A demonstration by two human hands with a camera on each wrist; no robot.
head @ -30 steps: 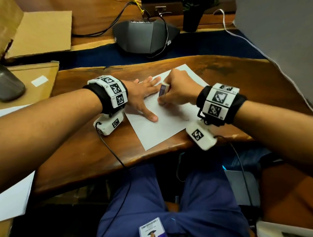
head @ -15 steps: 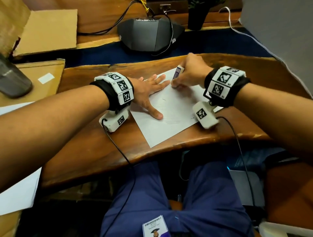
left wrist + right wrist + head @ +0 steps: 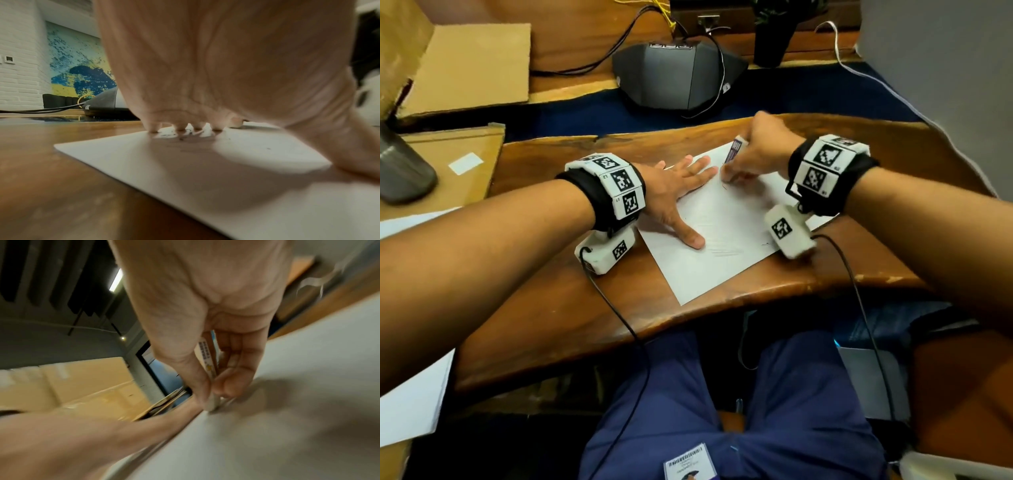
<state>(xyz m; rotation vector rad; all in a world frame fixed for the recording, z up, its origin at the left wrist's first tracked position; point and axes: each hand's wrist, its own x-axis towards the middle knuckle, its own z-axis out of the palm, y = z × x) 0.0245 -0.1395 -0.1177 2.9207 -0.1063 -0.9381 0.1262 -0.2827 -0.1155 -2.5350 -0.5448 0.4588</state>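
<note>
A white sheet of paper [image 3: 722,246] lies on the wooden desk [image 3: 558,294], with faint pencil marks on it. My left hand [image 3: 681,195] lies flat on the sheet's left side, fingers spread and straight; in the left wrist view its fingertips [image 3: 180,127] press the paper [image 3: 226,170]. My right hand [image 3: 753,154] pinches a small white eraser [image 3: 736,150] with a printed purple sleeve and holds its lower end against the sheet's far part. The right wrist view shows the eraser [image 3: 207,356] between thumb and fingers, tip on the paper [image 3: 287,402].
A dark conference phone [image 3: 678,75] with cables sits beyond the desk's far edge. Cardboard sheets [image 3: 469,65] lie at the back left, a grey bottle [image 3: 400,168] at far left, and more white paper [image 3: 410,394] at lower left. A dark plant pot [image 3: 774,37] stands behind.
My right hand with the eraser moved from the sheet's middle up to its far part near the top edge. The left hand has stayed flat on the paper.
</note>
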